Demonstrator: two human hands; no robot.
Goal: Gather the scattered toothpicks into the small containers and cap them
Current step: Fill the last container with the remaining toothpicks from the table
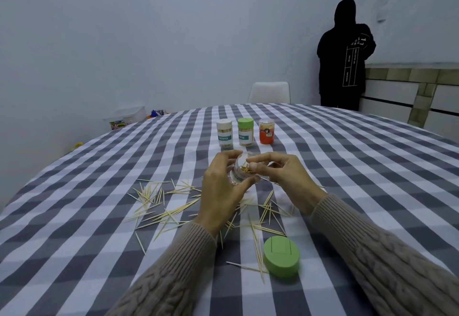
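Clear toothpick jar [239, 169], uncapped, tilted above the checked tablecloth [99, 216]: gripped by left hand [221, 189]; right hand [280, 174] pinches toothpicks at its mouth. Loose toothpicks [159, 206] scattered beneath; green cap [282, 256] lies nearby. Three capped jars [245, 131] stand beyond.

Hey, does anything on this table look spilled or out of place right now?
Yes. Loose toothpicks lie scattered across the checked tablecloth around both hands, and a green cap sits off its container, near the right sleeve.
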